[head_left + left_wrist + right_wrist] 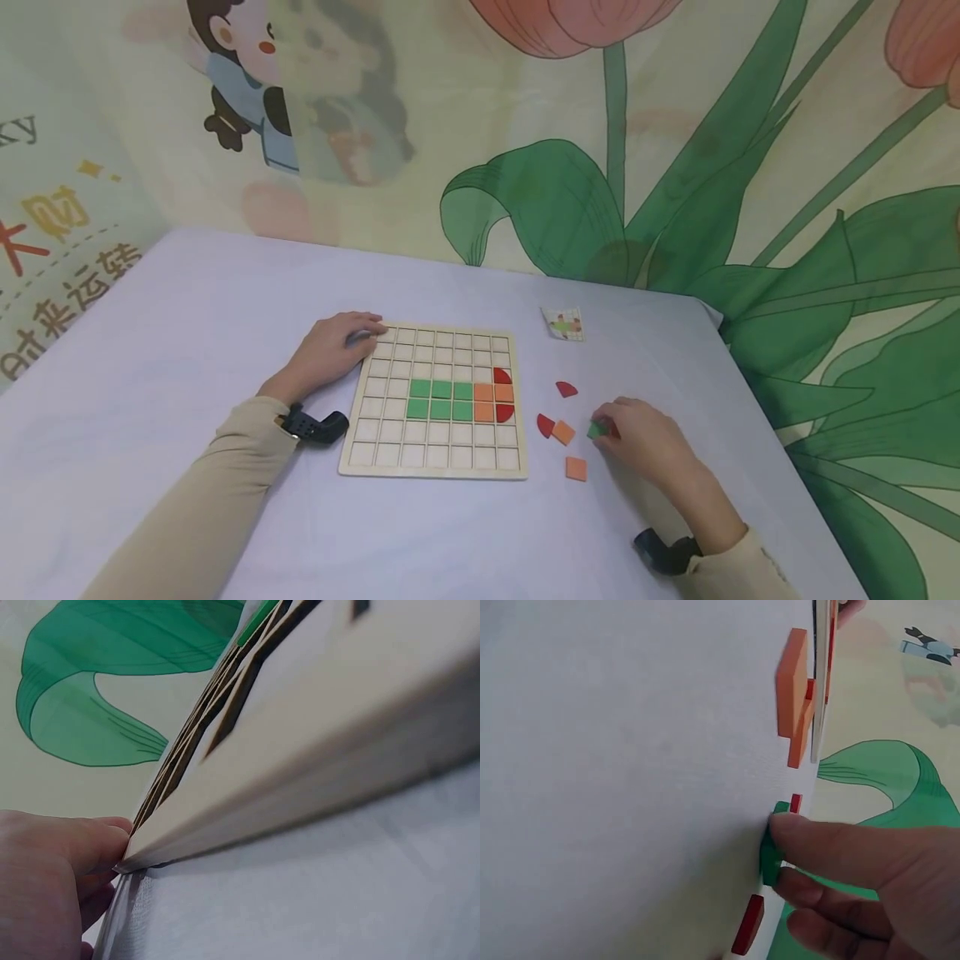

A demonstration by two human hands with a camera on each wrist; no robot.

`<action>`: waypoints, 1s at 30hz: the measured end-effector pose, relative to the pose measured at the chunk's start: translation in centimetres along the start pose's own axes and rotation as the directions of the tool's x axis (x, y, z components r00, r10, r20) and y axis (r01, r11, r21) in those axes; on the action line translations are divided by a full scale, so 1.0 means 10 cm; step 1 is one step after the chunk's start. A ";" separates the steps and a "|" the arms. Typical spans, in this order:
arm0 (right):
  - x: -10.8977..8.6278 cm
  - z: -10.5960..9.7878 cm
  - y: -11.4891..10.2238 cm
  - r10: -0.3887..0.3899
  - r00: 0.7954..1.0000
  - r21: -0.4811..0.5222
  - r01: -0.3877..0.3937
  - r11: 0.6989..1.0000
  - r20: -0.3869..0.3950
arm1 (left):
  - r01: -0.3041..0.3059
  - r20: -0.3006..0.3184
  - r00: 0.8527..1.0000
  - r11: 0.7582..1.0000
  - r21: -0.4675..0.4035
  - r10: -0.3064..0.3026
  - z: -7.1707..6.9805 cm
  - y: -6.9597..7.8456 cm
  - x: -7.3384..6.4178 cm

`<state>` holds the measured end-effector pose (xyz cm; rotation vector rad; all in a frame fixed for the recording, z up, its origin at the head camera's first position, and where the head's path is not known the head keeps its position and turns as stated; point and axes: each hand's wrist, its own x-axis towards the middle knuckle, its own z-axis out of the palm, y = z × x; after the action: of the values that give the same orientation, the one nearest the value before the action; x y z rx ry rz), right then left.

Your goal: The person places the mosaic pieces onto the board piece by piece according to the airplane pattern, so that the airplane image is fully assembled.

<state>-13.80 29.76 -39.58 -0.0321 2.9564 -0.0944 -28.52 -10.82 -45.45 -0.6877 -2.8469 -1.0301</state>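
Right hand (648,437) pinches 1 green tile (772,855); lift clear of red piece (748,924) beside grip. Left hand (328,348) grips board (432,475) corner; brace lightly.

A pale square grid board (431,477) is laid flat, its far left corner touched by the left hand (330,348); six green tiles (441,389), three orange tiles (483,392) and two red quarter-circles (506,413) are seated in its cells; to its right, a green piece (596,430) is pinched by the right hand (651,442); two loose orange squares (576,468) and two loose red pieces (566,389) are scattered between; another red piece (748,924) is seen just beside the green one.
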 end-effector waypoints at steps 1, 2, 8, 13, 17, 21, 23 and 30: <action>0.01 -0.01 -0.02 -0.001 1.000 0.004 0.001 1.000 0.001 | -0.001 -0.002 1.000 1.000 0.002 0.001 0.00 0.00 -0.01; 0.02 -0.02 -0.05 -0.005 1.000 0.006 0.005 1.000 0.000 | -0.001 -0.003 1.000 1.000 0.002 0.001 -0.01 -0.01 -0.01; 0.18 -0.11 -0.54 -0.063 0.998 0.038 0.062 0.997 0.019 | -0.010 -0.021 1.000 1.000 0.001 0.010 -0.04 -0.06 -0.04; 0.34 -0.13 -1.17 -0.274 0.960 0.047 0.277 0.960 -0.051 | -0.010 -0.026 1.000 1.000 -0.003 0.010 -0.06 -0.08 -0.05; 0.45 -0.08 -1.60 -0.468 0.876 0.030 0.474 0.880 -0.118 | -0.009 -0.013 1.000 1.000 -0.015 0.009 -0.05 -0.07 -0.04; 0.54 -0.02 -1.88 -0.531 0.838 0.023 0.538 0.843 -0.126 | -0.008 0.007 1.000 1.000 -0.023 0.008 -0.03 -0.05 -0.02; 0.57 0.01 -1.96 -0.532 0.838 0.020 0.538 0.843 -0.120 | -0.010 0.010 1.000 1.000 -0.018 0.011 -0.03 -0.05 -0.02; 0.63 0.10 -2.01 -0.531 0.839 0.041 0.539 0.841 -0.120 | -0.019 0.014 1.000 1.000 0.006 0.019 -0.04 -0.02 -0.02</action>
<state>-19.52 9.44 -40.44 -0.8745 2.9462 -0.2873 -28.45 -11.30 -45.31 -0.7226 -2.8482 -1.0184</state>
